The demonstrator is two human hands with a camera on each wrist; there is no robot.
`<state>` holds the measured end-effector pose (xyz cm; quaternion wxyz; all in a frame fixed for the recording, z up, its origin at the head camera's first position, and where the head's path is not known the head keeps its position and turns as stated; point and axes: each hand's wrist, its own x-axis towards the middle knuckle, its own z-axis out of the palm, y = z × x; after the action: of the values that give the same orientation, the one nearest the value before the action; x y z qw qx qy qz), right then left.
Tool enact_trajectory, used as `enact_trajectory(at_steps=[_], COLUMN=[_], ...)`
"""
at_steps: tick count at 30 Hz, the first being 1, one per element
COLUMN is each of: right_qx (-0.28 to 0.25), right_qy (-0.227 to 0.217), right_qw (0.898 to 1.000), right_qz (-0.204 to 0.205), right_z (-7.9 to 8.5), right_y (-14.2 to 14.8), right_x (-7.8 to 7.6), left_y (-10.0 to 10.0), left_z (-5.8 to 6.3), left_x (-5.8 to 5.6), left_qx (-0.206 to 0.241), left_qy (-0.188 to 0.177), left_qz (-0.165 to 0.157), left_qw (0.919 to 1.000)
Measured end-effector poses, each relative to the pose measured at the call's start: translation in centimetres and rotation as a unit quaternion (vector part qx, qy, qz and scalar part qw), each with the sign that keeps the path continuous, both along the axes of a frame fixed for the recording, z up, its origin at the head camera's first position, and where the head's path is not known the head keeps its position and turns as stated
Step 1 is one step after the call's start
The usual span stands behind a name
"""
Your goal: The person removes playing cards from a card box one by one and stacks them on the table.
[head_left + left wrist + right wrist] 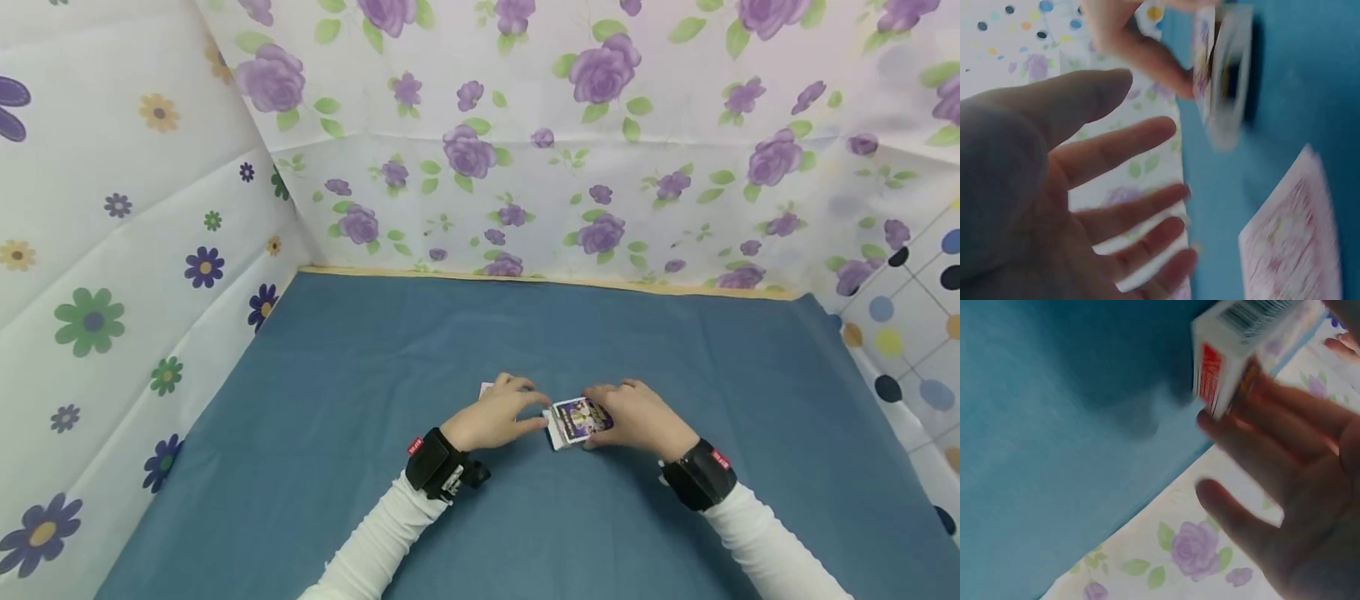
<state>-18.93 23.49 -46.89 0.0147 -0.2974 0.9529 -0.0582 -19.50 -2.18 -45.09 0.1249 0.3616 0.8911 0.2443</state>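
My right hand [643, 419] grips a small card box [573, 418] with a purple picture on its front, thumb on the near side and fingers on the far side. In the right wrist view the box's end shows a barcode and a red label [1211, 375]. Its other end, a pale frame with a dark hollow in the left wrist view, faces my left hand [495, 419]. That hand is spread with nothing in it, fingertips close to the box. A pink-and-white patterned card [1291, 240] lies on the cloth beneath it, mostly hidden in the head view.
A blue cloth [337, 375] covers the table. Floral sheets [540, 142] hang behind it, with a flower-printed sheet [135, 250] at the left and a dotted one [911, 350] at the right. Each wrist carries a black camera band [438, 467].
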Motion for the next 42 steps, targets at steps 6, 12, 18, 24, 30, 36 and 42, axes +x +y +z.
enact_trajectory(at_steps=[6,12,18,24,30,36,42], right_qx=[0.009,-0.017,-0.053,-0.068,-0.065,-0.061,-0.055], right_qy=[0.075,0.076,0.095,0.088,0.1,0.115,0.099], right_qw=[0.997,0.997,0.994,0.993,0.993,0.991,0.993], right_qz=[-0.027,-0.026,-0.019,-0.026,-0.016,-0.019,-0.027], right_z=[-0.6,-0.5,1.0,3.0,3.7,4.0,3.9], right_y=[-0.4,-0.3,-0.7,-1.1,-1.9,-2.1,-1.8], right_x=[0.8,0.9,0.5,0.4,0.4,0.2,-0.2], left_y=[1.8,2.8,2.3,1.4,0.8,0.8,0.6], left_z=[-1.1,-1.9,-1.4,-0.4,0.7,1.4,0.9], left_x=[-0.1,-0.1,-0.4,-1.3,-1.6,-2.1,-2.6], left_qx=[-0.002,0.03,0.122,0.165,0.179,0.175,0.212], left_qy=[0.066,0.044,-0.088,-0.17,-0.235,-0.211,-0.263], left_qz=[-0.026,0.03,0.109,0.104,0.122,0.133,0.146], left_qw=[0.9975,0.9981,0.9826,0.9661,0.9475,0.9524,0.9296])
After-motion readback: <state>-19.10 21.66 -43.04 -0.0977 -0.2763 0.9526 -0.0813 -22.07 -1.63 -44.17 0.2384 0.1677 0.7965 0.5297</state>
